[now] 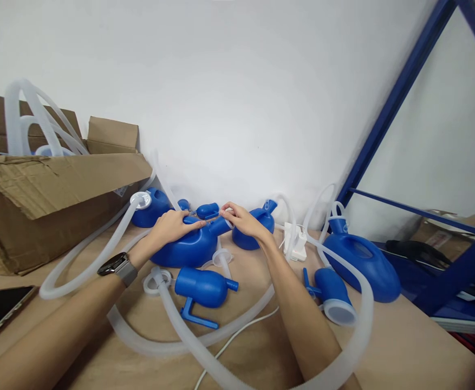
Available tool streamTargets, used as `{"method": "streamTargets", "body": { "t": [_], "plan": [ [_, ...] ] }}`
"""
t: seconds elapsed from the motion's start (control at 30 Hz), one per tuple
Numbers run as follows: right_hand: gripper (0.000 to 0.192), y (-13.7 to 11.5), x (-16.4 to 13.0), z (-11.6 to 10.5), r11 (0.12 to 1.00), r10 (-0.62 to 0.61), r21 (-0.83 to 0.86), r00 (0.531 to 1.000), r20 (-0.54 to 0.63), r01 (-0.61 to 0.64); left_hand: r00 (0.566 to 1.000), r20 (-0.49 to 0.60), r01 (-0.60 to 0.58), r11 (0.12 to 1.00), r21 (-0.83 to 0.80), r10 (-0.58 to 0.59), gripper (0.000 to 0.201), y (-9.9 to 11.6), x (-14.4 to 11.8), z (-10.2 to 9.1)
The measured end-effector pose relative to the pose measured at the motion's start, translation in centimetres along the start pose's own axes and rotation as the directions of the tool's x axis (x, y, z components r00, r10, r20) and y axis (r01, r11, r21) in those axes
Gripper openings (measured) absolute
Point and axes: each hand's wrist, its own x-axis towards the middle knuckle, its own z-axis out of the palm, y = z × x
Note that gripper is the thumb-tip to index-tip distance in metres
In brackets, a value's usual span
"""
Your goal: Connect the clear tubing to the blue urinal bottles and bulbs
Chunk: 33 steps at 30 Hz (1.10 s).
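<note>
My left hand [173, 226] is closed over the handle of a blue plastic urinal bottle [190, 250] that lies on the table, its neck pointing right. At the mouth of that neck, the fingers of my right hand [242, 220] are pinched together on a small whitish rim or cap, partly hidden by the fingers. In front lies a blue cup-shaped urinal piece [205, 287] with an angled handle. Beside it is a white ring cap [151, 284] joined to a clear hose. A second white cap [222, 257] rests just below the bottle's neck.
An open cardboard box [58, 200] with hoses stands at left, near a phone [1, 311]. More blue bottles [359, 265] and a blue urinal cup [334, 292] lie right. A white power adapter [296, 241] sits behind. Clear hoses loop across the table [416, 352]; a blue rack [391, 114] borders it.
</note>
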Motion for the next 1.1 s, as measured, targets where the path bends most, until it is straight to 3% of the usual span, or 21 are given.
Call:
{"method": "streamTargets", "body": {
  "t": [0.33, 0.53, 0.73, 0.87, 0.97, 1.03, 1.1],
  "plan": [
    [0.035, 0.5, 0.7, 0.6, 0.988, 0.054, 0.149, 0.997, -0.049, -0.047, 1.000, -0.002, 0.018, 1.000, 0.004, -0.018, 0.113, -0.2, 0.3, 0.2],
    [0.021, 0.7, 1.1, 0.6, 0.968, 0.087, 0.247, 0.982, -0.167, -0.044, 1.000, -0.004, 0.029, 0.999, 0.015, -0.029, 0.111, -0.2, 0.1, 0.0],
    [0.023, 0.0, 0.1, -2.0, 0.971, 0.161, 0.201, 0.978, -0.135, -0.132, 1.000, -0.010, 0.021, 0.999, 0.024, -0.021, 0.113, -0.4, 0.4, 0.2],
    [0.032, -1.0, -2.1, -4.9, 0.945, 0.309, 0.090, 0.949, 0.055, -0.313, 1.000, -0.011, 0.000, 1.000, 0.023, 0.000, 0.109, -0.8, 0.7, 0.4],
    [0.051, -1.9, -3.5, -6.1, 0.886, 0.453, -0.020, 0.855, 0.253, -0.463, 0.998, -0.013, -0.060, 0.998, 0.024, 0.060, 0.106, -1.1, 0.9, 0.6],
    [0.059, -2.5, -3.9, -6.2, 0.864, 0.501, -0.102, 0.822, 0.271, -0.493, 0.993, -0.008, -0.113, 0.993, 0.030, 0.114, 0.102, -1.3, 1.1, 0.6],
    [0.060, -3.0, -3.8, -5.9, 0.872, 0.488, -0.156, 0.844, 0.222, -0.464, 0.988, 0.013, -0.157, 0.987, 0.045, 0.157, 0.095, -1.4, 1.4, 0.5]
  ]
}}
